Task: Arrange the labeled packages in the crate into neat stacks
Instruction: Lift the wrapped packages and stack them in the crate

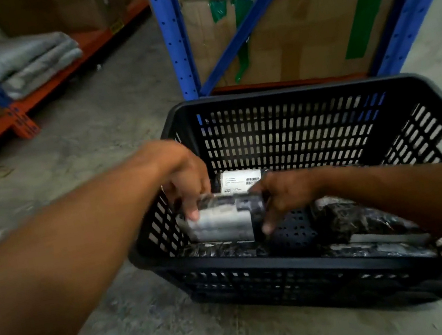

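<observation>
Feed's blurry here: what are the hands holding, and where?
Both hold one package: left hand on its left end, right hand on its right end, inside the crate.

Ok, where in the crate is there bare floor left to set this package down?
Bare crate floor shows under the right hand, between the held package and the dark packages at right. The far right corner looks open too. The left side is crowded: the left hand, labeled packages, more along the near wall.

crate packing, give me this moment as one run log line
phase: stacking | left hand + right hand: both gripping held package | place: left side of black crate | other packages: loose at right
</observation>
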A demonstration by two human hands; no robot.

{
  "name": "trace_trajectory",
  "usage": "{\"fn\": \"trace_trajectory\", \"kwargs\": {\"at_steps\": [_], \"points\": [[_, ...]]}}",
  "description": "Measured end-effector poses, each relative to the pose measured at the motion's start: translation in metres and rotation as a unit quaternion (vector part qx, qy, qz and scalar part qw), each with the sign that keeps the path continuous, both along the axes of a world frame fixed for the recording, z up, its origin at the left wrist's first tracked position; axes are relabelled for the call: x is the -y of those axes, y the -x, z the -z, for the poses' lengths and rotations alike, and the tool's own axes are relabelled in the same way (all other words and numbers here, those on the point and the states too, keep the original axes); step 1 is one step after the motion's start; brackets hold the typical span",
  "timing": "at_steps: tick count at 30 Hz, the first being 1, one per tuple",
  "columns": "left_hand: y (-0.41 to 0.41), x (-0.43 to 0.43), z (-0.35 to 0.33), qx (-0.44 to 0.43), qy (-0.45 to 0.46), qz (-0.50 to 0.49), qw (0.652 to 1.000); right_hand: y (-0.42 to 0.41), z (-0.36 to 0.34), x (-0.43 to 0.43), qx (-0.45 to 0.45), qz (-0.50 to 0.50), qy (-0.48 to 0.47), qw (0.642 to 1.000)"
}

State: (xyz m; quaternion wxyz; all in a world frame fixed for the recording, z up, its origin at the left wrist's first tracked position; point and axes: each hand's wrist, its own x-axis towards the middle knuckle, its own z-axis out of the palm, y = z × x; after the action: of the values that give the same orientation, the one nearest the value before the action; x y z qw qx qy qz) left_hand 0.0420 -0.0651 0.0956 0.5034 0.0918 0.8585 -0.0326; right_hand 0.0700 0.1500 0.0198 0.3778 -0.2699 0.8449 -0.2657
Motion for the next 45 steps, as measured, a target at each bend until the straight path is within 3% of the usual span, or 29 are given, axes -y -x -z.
{"fn": "trace_trajectory", "kwargs": {"at_steps": [3,5,7,10,12,22,27,29,31,35,37,40,42,45], "points": [[0.011,0.025,-0.028,-0.065,-0.202,-0.168,0.963,0.016,-0.028,-0.037,0.072,0.077,0.076,0.992],[0.014,0.032,-0.03,-0.108,-0.329,-0.284,0.894,0.025,-0.034,-0.058,0.139,0.178,0.173,0.959],[0.015,0.021,-0.02,-0.162,-0.414,-0.366,0.818,0.031,-0.039,-0.07,0.196,0.259,0.284,0.902],[0.015,-0.014,-0.002,-0.184,-0.531,-0.454,0.692,0.034,-0.047,-0.076,0.198,0.333,0.36,0.849],[0.016,-0.031,0.002,-0.17,-0.57,-0.453,0.664,0.035,-0.049,-0.081,0.176,0.369,0.373,0.833],[0.019,-0.044,0.0,-0.18,-0.609,-0.435,0.638,0.033,-0.046,-0.094,0.18,0.373,0.399,0.818],[0.017,-0.052,0.01,-0.192,-0.626,-0.476,0.587,0.039,-0.054,-0.083,0.145,0.374,0.372,0.837],[0.015,-0.052,0.014,-0.133,-0.62,-0.47,0.614,0.044,-0.059,-0.082,0.125,0.394,0.354,0.839],[0.013,-0.046,0.01,-0.074,-0.576,-0.464,0.669,0.05,-0.074,-0.085,0.085,0.379,0.311,0.867],[0.023,-0.027,-0.004,-0.226,-0.47,-0.354,0.777,0.064,-0.124,-0.093,-0.045,0.256,0.139,0.956],[0.025,-0.036,-0.008,-0.204,-0.474,-0.288,0.806,0.066,-0.136,-0.084,-0.105,0.225,0.078,0.966],[0.024,-0.057,-0.002,-0.128,-0.493,-0.273,0.816,0.067,-0.135,-0.071,-0.138,0.219,0.037,0.965],[0.023,-0.061,0.004,-0.128,-0.502,-0.286,0.806,0.068,-0.128,-0.071,-0.137,0.256,0.07,0.954],[0.023,-0.051,0.012,-0.149,-0.564,-0.37,0.723,0.069,-0.122,-0.076,-0.172,0.335,0.156,0.913]]}}
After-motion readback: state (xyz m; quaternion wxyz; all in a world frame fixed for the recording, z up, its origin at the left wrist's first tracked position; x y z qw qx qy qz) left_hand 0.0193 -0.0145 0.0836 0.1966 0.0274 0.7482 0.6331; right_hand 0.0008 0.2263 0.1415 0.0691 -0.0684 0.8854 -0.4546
